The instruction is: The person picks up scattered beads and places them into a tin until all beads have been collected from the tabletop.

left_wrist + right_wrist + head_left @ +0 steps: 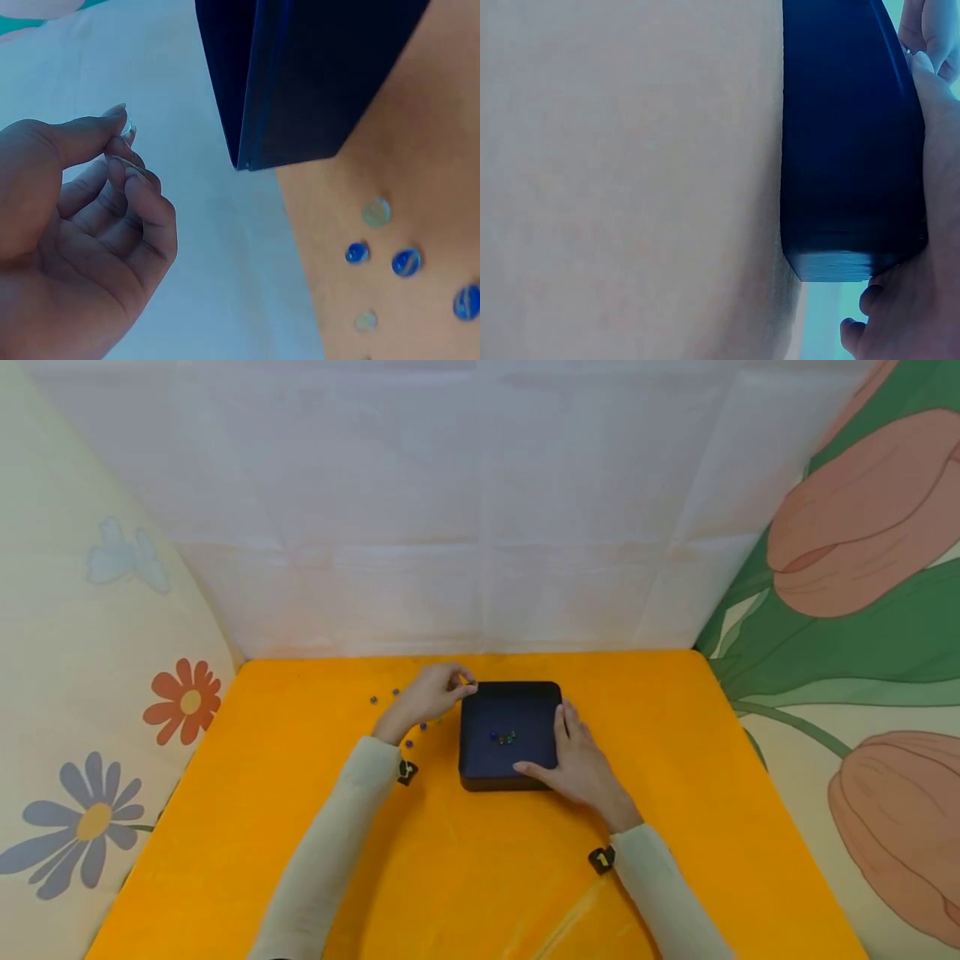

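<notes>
The left hand (431,693) pinches a small clear glass marble (129,131) between thumb and forefinger tips, its other fingers curled inward; a fingertip hold probably suits something so small, round and slippery. It is raised at the far left corner of a square, black, shallow open tray (517,710), which sits between the hands. The right hand (585,768) is spread around the tray's near right corner, fingers along the right side and thumb over the near rim, seemingly to steady it. Inside, left of the right hand's fingers, a blue marble (493,736) and a few greenish ones (509,740) lie grouped; their exact count is hard to tell. The tray's walls likely stop them rolling off. Outside it, around the left hand's forearm side, loose blue marbles (423,727) and paler ones (376,212) lie scattered on the orange-yellow cloth-covered table (450,877).
</notes>
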`<state>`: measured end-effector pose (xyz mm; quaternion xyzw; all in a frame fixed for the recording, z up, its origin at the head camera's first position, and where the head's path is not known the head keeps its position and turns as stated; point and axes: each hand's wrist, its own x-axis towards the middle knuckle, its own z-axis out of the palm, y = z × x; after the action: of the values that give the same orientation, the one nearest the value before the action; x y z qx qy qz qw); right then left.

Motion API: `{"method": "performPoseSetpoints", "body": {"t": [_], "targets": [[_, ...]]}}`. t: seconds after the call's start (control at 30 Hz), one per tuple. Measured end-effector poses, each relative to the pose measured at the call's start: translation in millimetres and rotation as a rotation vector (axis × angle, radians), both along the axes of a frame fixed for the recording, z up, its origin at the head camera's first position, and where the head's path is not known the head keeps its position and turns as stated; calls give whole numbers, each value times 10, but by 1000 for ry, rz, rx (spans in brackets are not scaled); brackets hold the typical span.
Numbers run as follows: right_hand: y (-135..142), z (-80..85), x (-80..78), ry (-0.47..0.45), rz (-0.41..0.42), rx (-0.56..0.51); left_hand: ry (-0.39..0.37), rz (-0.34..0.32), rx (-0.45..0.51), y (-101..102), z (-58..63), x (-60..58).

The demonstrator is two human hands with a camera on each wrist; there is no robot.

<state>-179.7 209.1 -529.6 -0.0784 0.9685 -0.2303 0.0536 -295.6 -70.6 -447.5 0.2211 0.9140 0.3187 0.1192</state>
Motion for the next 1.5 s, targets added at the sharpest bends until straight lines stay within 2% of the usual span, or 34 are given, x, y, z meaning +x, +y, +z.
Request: {"method": "performPoseSetpoints", "body": {"t": [0.17, 0.33, 0.63, 0.8, 1.2, 1.5], "targets": [[1, -1, -4, 2, -3, 6, -8, -8, 5, 100, -27, -58], [-3, -12, -3, -3, -5, 6, -9, -15, 8, 222, -40, -78], [-18, -15, 9, 7, 2, -4, -10, -72, 22, 403, -134, -97], [-18, -11, 23, -5, 3, -14, -7, -79, 30, 491, -174, -108], [6, -28, 10, 14, 7, -11, -8, -104, -4, 751, -108, -176], [-3, -22, 4, 24, 9, -18, 2, -138, -8, 913, -131, -225]]}}
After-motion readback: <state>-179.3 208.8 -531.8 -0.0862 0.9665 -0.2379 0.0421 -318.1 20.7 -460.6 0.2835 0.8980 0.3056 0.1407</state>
